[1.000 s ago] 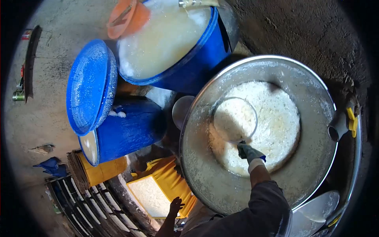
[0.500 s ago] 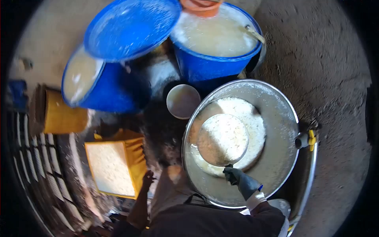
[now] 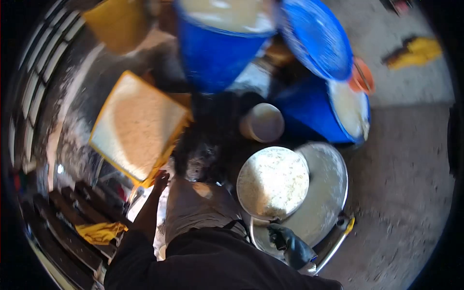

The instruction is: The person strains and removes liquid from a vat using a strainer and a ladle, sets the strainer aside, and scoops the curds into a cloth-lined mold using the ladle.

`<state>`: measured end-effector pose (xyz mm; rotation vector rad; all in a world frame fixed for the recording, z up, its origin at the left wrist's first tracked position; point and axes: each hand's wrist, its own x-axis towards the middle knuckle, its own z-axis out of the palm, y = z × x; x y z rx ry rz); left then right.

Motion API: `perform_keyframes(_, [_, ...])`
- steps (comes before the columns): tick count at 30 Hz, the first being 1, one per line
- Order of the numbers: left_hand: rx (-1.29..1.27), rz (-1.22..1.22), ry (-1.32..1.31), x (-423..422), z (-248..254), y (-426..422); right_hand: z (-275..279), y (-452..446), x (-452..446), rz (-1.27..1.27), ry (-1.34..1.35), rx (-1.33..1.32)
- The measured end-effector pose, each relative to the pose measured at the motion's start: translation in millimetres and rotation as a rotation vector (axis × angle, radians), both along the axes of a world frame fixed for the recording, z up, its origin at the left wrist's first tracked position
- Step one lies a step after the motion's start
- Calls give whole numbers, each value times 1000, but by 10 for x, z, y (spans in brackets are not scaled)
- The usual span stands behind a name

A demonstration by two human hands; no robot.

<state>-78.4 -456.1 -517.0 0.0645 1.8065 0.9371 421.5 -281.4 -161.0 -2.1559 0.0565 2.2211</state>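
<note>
My right hand (image 3: 290, 245), in a dark rubber glove, is closed around the handle of a round metal pan (image 3: 273, 210). Whitish, grainy, wet mash fills the pan. It hangs over the left part of a large metal basin (image 3: 321, 193), hiding part of the basin. My left hand (image 3: 162, 180) is bare and low beside the near corner of a yellow container (image 3: 176, 145), its fingers loosely bent; whether they touch it I cannot tell. Pale mash fills that container to the rim.
Two blue barrels (image 3: 212, 60) with cloudy liquid stand ahead, a blue lid or basin (image 3: 316, 38) between them. An orange bucket (image 3: 362, 76) is behind the right one. A pale bucket (image 3: 263, 123) stands near the basin. Dark slats (image 3: 72, 208) with a yellow cloth (image 3: 100, 233) lie left.
The full pan has risen out of the large basin and moved left over its rim in my right hand. My view has turned left, towards the yellow container.
</note>
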Motion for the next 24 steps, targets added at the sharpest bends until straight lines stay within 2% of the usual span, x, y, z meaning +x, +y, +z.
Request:
perform_keyframes(2, [198, -427, 731, -414, -538, -474, -132, 30, -445, 218, -24, 25])
perform_keyframes(4, [-131, -290, 685, -605, -178, -583, -70, 237, -1192, 315, 77, -35])
perform_keyframes(8, [-464, -177, 822, -970, -99, -870, -880, 295, -2192, 575, 119, -22])
perform_keyframes(9, [-660, -365, 849, -1080, -216, -921, -1015, 275, -2568, 646, 143, 5])
perform_keyframes(10, [-765, -497, 601, -1190, -363, -996, -1156, 250, -2950, 695, 172, 22])
perform_keyframes(12, [-720, -358, 439, -1232, -660, -1167, -1367, 204, -3673, 764, 242, 48])
perform_keyframes(13, [-697, -216, 308, -1358, 37, -950, -1469, 167, -3957, 791, 269, 61])
perform_keyframes(14, [-675, -192, 451, -1265, -342, -1063, -1532, 136, -4207, 810, 296, 75])
perform_keyframes(18, [-641, -200, 316, -1383, 50, -1045, -1633, 18, -5040, 829, 387, 100])
perform_keyframes(24, [-663, -335, 318, -1442, -68, -1106, -1593, -75, -5768, 789, 448, 165])
